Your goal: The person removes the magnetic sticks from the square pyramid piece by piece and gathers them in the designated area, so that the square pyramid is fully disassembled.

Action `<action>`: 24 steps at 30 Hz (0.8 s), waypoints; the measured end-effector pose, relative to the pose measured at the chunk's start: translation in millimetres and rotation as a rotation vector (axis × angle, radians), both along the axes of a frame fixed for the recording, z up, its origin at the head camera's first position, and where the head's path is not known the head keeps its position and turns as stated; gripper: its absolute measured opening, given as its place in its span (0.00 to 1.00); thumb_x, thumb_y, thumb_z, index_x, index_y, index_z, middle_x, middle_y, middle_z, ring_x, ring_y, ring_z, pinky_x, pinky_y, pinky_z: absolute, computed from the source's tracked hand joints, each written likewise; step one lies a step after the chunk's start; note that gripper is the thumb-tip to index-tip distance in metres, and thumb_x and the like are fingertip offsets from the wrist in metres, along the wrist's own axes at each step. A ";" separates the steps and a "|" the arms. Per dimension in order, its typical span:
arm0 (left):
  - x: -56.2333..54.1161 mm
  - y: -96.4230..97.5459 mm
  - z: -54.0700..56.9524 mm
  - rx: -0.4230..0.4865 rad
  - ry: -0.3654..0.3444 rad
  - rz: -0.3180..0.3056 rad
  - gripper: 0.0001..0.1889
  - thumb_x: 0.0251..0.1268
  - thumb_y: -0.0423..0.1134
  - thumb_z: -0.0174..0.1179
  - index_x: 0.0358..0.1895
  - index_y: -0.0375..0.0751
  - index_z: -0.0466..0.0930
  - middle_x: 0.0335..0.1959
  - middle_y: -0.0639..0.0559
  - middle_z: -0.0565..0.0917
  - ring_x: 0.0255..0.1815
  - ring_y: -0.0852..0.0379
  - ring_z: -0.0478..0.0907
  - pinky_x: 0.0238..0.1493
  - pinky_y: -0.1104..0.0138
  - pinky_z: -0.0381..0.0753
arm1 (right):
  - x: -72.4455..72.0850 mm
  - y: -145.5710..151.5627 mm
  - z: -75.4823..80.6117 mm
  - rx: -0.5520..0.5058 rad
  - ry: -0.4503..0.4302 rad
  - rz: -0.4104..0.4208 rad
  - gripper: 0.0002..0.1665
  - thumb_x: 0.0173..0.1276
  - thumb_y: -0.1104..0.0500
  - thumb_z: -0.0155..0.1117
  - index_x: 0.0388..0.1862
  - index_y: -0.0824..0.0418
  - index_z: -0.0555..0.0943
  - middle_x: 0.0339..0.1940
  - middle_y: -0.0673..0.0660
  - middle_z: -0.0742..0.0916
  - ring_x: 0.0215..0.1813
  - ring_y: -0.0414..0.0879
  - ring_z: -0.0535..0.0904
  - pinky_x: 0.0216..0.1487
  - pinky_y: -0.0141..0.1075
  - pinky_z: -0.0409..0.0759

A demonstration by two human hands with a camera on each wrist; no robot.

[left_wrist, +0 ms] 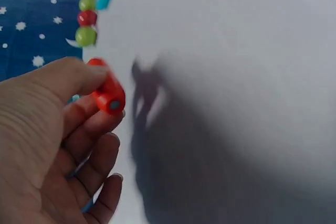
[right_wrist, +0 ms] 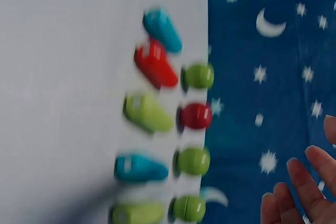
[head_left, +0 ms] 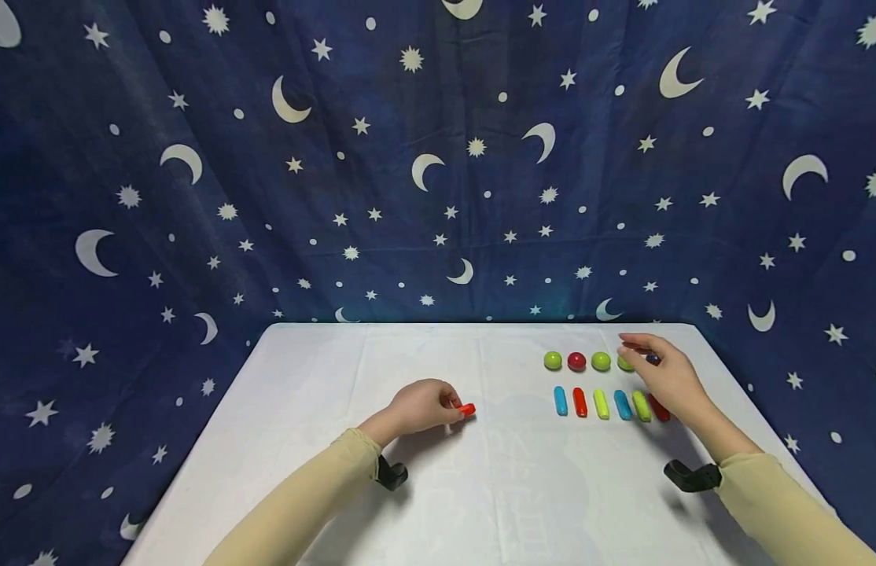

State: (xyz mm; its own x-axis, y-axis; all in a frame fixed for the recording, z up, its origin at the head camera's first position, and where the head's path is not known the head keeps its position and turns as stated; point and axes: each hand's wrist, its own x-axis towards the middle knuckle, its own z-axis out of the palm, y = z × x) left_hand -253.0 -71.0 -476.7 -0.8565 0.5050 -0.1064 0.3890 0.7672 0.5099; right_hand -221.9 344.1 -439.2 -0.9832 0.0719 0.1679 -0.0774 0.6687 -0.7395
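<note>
My left hand pinches a small red cylinder-shaped piece between thumb and fingers, left of the laid-out rows. In the left wrist view, the near end of this red piece has a greyish dot, and the other fingers curl loosely below it. My right hand reaches over the right end of the rows, fingers relaxed. Right under it are a green ball and a dark blue ball, both partly covered. A dark red oblong piece lies beside the wrist.
A row of balls, including a red ball, runs along the back right of the white table. In front lies a parallel row of blue, red and yellow-green oblong pieces, a blue one leftmost. A starry curtain hangs behind.
</note>
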 end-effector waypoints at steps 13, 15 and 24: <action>-5.7 100.1 -2.0 0.360 -0.460 0.328 0.11 0.66 0.43 0.70 0.30 0.40 0.87 0.17 0.55 0.76 0.18 0.61 0.69 0.22 0.69 0.68 | 31.9 -39.1 -16.5 -0.034 -0.031 0.122 0.29 0.78 0.40 0.58 0.66 0.57 0.80 0.58 0.56 0.85 0.56 0.51 0.78 0.53 0.39 0.78; -8.3 111.5 -2.8 0.341 -0.455 0.357 0.12 0.65 0.44 0.70 0.28 0.40 0.86 0.16 0.55 0.75 0.17 0.61 0.69 0.21 0.70 0.68 | 37.1 -40.7 -21.6 -0.045 -0.030 0.128 0.27 0.78 0.41 0.60 0.65 0.55 0.81 0.57 0.55 0.86 0.53 0.48 0.79 0.49 0.35 0.78; -10.1 146.1 3.7 0.078 -0.283 0.351 0.18 0.64 0.49 0.70 0.23 0.42 0.78 0.19 0.52 0.75 0.20 0.56 0.70 0.26 0.67 0.67 | 49.2 -37.6 -37.2 -0.128 -0.057 0.121 0.23 0.77 0.47 0.64 0.64 0.58 0.82 0.52 0.58 0.88 0.47 0.46 0.81 0.43 0.35 0.80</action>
